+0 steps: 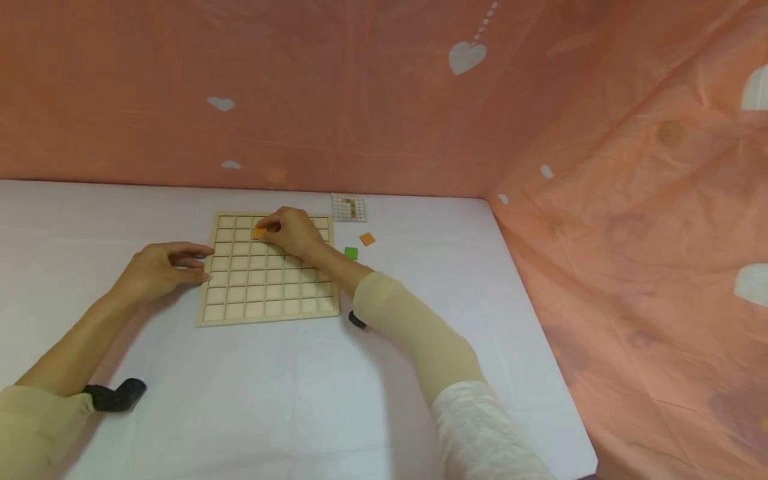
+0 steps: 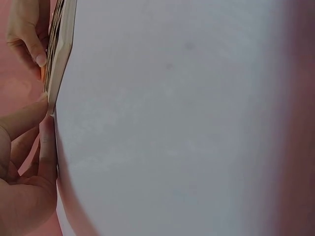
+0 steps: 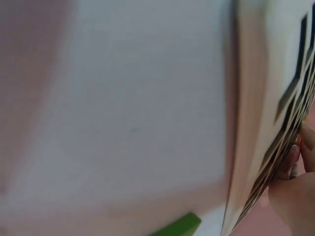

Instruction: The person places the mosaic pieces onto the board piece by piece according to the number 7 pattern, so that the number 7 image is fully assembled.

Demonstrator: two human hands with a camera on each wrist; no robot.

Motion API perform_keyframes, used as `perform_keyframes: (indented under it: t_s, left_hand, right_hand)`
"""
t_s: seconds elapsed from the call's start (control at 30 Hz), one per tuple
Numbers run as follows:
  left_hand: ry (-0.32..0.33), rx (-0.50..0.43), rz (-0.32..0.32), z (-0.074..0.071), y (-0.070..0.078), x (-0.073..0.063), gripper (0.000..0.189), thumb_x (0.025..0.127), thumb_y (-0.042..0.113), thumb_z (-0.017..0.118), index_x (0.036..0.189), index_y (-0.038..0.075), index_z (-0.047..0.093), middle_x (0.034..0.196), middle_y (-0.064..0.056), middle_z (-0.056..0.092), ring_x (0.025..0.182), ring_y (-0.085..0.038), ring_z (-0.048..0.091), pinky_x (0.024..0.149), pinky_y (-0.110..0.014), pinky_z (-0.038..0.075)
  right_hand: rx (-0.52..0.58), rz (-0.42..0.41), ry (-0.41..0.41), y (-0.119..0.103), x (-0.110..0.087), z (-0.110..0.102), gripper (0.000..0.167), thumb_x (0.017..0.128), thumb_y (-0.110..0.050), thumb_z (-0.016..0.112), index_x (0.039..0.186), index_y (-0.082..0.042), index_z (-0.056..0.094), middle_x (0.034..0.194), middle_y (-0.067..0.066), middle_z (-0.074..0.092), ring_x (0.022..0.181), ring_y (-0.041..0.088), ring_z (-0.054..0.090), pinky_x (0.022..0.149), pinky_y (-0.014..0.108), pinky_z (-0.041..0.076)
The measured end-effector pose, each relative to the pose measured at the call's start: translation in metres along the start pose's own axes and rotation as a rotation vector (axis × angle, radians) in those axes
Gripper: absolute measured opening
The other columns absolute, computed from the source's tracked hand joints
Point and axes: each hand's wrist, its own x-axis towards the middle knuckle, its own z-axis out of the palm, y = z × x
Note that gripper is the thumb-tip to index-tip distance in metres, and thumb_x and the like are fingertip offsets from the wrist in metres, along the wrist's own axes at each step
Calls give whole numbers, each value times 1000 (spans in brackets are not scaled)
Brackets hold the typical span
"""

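A square wooden grid board (image 1: 270,321) lies on the white table. Between thumb and fingers, my right hand (image 1: 295,232) pinches an orange square tile (image 1: 259,233) over a cell near the board's far edge, left of its middle. Whether the tile sits fully down in the cell is hidden by the fingers. At the board's left edge, my left hand (image 1: 159,270) touches the rim with fingertips and thumb, its fingers stretched out. In the left wrist view the thumb meets the board's corner (image 2: 61,64). The right wrist view shows the board's side (image 3: 251,98) close up.
Right of the board lie a green tile (image 1: 351,253) and another orange tile (image 1: 367,239). A small card printed with a grid pattern (image 1: 349,208) lies behind them. A pinkish-orange cloth with white hearts (image 1: 360,100) hangs behind and to the right of the table.
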Motion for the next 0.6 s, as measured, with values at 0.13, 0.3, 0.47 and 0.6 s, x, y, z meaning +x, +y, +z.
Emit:
perform_keyframes:
  t_s: [0.13,0.3,0.47,0.6]
  left_hand:
    - [0,-5,-3,-1,0,-2,59,86,35,79,133,6,61,109,-15,71,81,16,50,77,-19,40]
    - [1,-1,-5,-1,0,-3,58,86,34,79,133,5,61,109,-16,71,83,14,50,76,-20,40]
    - [0,-2,-8,-1,0,-3,58,87,34,78,134,5,61,111,-16,71,94,-2,57,80,-23,39]
    - [-1,-11,-5,0,1,-4,58,87,32,78,135,5,60,114,-19,69,107,-25,59,83,-26,38]
  right_hand:
    - [-4,18,-11,-2,1,2,25,91,-22,75,114,-15,76,99,-6,66,85,2,56,71,12,44]
    - [0,22,-19,-2,1,2,26,90,-24,76,115,-16,76,101,-6,66,86,3,56,71,13,44]
    - [45,36,-32,0,-1,-1,28,90,-25,75,117,-17,75,102,-7,66,87,3,57,73,13,45]
    - [137,46,-23,4,-3,-6,30,91,-24,75,120,-15,73,106,-6,68,90,3,59,77,13,46]
